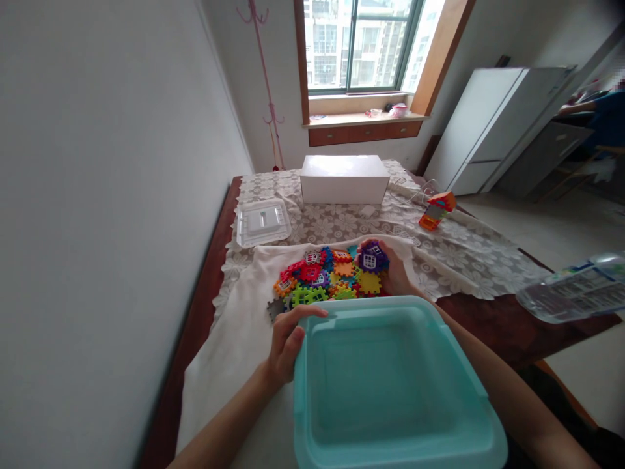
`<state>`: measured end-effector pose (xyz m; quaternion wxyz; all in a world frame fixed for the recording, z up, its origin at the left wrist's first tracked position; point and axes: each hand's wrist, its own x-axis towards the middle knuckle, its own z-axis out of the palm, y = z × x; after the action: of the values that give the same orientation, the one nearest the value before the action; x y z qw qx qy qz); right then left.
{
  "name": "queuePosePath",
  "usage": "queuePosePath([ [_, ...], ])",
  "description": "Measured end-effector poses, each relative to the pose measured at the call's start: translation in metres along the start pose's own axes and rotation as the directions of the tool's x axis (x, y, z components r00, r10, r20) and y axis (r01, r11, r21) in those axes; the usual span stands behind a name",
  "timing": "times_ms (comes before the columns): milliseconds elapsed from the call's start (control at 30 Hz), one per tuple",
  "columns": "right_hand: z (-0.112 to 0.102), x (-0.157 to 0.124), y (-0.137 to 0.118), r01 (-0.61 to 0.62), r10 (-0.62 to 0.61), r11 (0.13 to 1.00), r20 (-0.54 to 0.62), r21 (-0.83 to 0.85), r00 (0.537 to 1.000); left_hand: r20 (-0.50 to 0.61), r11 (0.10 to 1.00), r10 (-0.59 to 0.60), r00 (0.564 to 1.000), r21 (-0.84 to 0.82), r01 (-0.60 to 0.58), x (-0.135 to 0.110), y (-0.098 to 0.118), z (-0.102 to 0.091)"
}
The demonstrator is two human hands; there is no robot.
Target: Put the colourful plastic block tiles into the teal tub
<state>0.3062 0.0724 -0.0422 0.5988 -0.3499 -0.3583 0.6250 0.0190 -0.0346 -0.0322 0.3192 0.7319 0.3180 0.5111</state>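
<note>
Turquoise plastic bin [390, 384] sits nearest the viewer on a white cloth [229, 352], its inside bare, and the left hand [288, 342] is clamped on its far left corner — fingers curled over the rim, thumb outside. Just beyond that grip lies a heap of coloured interlocking tiles [327, 277], spread on the cloth. The right hand [390, 270] reaches past the bin's far rim to the right end of the heap and is closed round a clump of purple tiles [374, 257], lifted slightly above the rest. Farther off from both hands, on a lace tablecloth [459, 254], stand a white box [344, 179], a clear lid [263, 221] to its left and a small built block toy [437, 208] to its right. A clear plastic bottle [571, 293] juts in at the right edge.
</note>
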Motion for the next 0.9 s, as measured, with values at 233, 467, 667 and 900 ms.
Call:
queuePosePath([
  [233, 0.003, -0.009, 0.0, 0.236, -0.157, 0.917, 0.253, -0.321, 0.955, -0.008, 1.0, 0.016, 1.0, -0.005, -0.016, 0.001, 0.002, 0.001],
  [467, 0.002, -0.005, 0.003, 0.202, -0.168, 0.967, 0.208, -0.154, 0.963, -0.001, 0.999, 0.035, 0.999, -0.026, -0.035, 0.002, 0.001, 0.001],
  [667, 0.003, -0.006, -0.033, 0.17, -0.189, 0.971, 0.104, 0.168, 0.976, -0.015, 1.0, 0.031, 0.999, 0.004, -0.031, 0.0, 0.001, 0.0],
  [900, 0.007, -0.043, -0.073, 0.275, -0.39, 0.92, 0.571, 0.281, 0.723, -0.025, 1.0, 0.005, 1.0, 0.0, -0.005, -0.001, 0.002, 0.002],
])
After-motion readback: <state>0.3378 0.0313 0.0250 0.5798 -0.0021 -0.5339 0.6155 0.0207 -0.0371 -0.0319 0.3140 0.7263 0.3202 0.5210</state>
